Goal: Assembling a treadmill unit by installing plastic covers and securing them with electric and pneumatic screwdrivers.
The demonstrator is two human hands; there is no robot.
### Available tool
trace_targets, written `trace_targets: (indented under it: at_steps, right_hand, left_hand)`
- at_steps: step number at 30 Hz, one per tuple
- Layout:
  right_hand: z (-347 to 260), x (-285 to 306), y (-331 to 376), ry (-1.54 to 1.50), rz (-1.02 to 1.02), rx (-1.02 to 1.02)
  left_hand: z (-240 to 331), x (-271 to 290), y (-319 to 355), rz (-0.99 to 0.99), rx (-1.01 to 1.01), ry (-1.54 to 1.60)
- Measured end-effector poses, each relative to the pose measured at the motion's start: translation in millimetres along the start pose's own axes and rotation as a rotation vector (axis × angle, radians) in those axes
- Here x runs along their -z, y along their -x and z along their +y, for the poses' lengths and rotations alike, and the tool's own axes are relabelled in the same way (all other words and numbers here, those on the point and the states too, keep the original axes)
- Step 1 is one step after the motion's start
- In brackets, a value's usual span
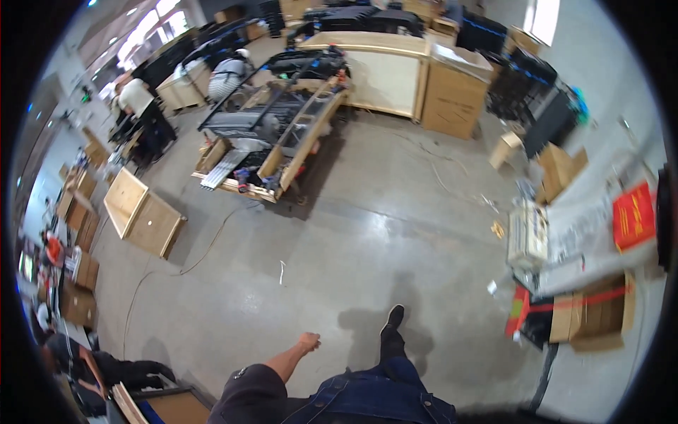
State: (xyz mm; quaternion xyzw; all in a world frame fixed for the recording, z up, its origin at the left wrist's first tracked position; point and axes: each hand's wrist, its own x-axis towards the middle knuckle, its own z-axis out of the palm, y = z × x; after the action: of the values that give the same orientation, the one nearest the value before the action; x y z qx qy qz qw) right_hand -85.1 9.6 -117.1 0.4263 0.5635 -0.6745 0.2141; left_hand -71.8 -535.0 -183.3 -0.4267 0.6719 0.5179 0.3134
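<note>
My left hand [308, 343] hangs over the grey floor in front of my body, its fingers curled into a loose fist. Nothing can be seen in it, and it touches nothing. A dark short sleeve [247, 392] covers that upper arm. My right hand is out of sight. One of my feet, in a black shoe [394, 318], is stretched forward on the floor to the right of the hand. A thin white strip [282, 273] lies on the floor beyond the hand.
A wooden platform [293, 169] loaded with dark frames and metal parts stands ahead. An open wooden crate [145, 215] and a floor cable [191, 268] are at left. Cartons [455, 99] stand at the back and an open box [593, 311] at right. A person [145, 102] bends far left.
</note>
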Motion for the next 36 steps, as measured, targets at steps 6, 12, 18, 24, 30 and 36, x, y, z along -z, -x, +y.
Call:
trace_targets:
  at_steps: [6,12,18,24,30,36]
  right_hand:
    - [-192.9,-51.3,-150.7,0.103,-0.064,0.06]
    - [-439.6,-246.9,-325.9,0.439,-0.191,0.367]
    - [-600.5,-586.2,-334.8,0.581,-0.5,0.593]
    - [-566.8,-727.0,-383.6,1.147,-0.738,0.308]
    - [-629.4,-866.9,-409.9,1.646,-0.892,0.081]
    - [-723.6,-1122.1,-492.9,1.163,-1.005,0.409]
  left_hand:
    - [85.7,-29.8,-4.0,-0.002,0.122,0.435]
    - [197.3,-11.3,-45.2,0.175,0.043,0.653]
    - [280.1,-2.9,-136.0,0.275,0.044,0.702]
    - [338.9,33.5,-215.3,0.2,-0.995,-0.082]
    - [529.4,130.5,-329.5,0.501,-0.403,0.332]
    - [683.3,223.7,-308.9,0.484,-0.106,1.442]
